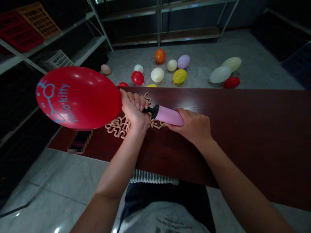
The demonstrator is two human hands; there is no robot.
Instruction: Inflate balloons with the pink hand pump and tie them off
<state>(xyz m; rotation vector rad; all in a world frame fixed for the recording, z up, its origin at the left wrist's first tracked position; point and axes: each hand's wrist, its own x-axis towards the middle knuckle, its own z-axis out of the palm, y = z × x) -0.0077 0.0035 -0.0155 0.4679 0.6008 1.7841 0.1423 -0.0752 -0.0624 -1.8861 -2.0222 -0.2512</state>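
Note:
A large red balloon point(94, 100), printed with "hello kitty" in light blue, is inflated at the left. My left hand point(134, 106) is closed around the balloon's neck and the black nozzle end of a hand pump. The balloon's mouth is hidden inside my fingers. My right hand point(194, 124) grips the pink barrel of the balloon pump point(168, 115), which points left toward the balloon. Below my left hand, a heap of tan, curled, uninflated balloons or rubber strips point(119, 127) lies on the dark red table point(243, 136).
A blurred phone-like object point(80, 141) lies at the table's left end. Several inflated balloons, among them an orange balloon point(160, 56) and a yellow balloon point(179, 76), lie on the floor beyond. Metal shelves point(136, 40) stand behind, with a red crate point(20, 30) at left.

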